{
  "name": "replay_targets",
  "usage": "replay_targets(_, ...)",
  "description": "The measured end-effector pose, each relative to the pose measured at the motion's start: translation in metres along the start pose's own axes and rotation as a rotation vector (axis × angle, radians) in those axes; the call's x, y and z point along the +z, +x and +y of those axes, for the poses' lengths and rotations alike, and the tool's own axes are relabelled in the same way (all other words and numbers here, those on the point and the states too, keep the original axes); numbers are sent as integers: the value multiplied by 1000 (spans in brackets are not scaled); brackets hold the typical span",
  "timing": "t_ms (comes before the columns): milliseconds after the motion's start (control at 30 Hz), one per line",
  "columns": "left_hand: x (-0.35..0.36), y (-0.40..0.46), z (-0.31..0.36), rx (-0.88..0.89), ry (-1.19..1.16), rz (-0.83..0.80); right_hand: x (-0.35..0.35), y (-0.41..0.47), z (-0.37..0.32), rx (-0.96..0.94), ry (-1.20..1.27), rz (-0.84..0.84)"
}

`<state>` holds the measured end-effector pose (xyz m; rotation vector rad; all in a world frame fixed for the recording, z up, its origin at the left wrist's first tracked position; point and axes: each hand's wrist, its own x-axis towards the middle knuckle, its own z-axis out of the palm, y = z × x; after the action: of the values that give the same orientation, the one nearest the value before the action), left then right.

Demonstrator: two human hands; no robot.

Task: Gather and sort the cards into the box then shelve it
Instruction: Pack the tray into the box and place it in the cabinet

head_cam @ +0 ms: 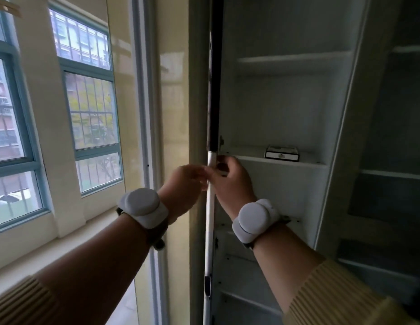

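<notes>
The single head camera is looking forward at close range from the person's head, facing the edge of an open cabinet door point(210, 207). It is taking in windows point(91, 113) at left and cabinet shelves point(286, 160) at right

box point(282, 154): dark with a pale band along its front and a small mark in the middle of that band; the mark is too small and blurred to read.
shelf point(286, 163): carries the box; no lettering shows on its front edge.
cabinet door edge point(211, 207): plain, no label or number legible.
wrist devices point(143, 207): white, smooth casings, no brand or writing visible.
window point(91, 109): buildings outside show no sign that can be made out.
readable text overall: none; 0 words, numbers or logos can be read anywhere in the view.
</notes>
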<state>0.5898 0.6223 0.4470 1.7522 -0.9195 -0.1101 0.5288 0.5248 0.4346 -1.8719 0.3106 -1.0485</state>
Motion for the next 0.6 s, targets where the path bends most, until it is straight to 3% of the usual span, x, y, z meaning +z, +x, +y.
replay_targets(233,83,19,25,119,-15,-146,-87,10,36,-16,-130,98)
replay_targets(600,232,97,54,323,325,-230,-218,81,115,57,-335,217)
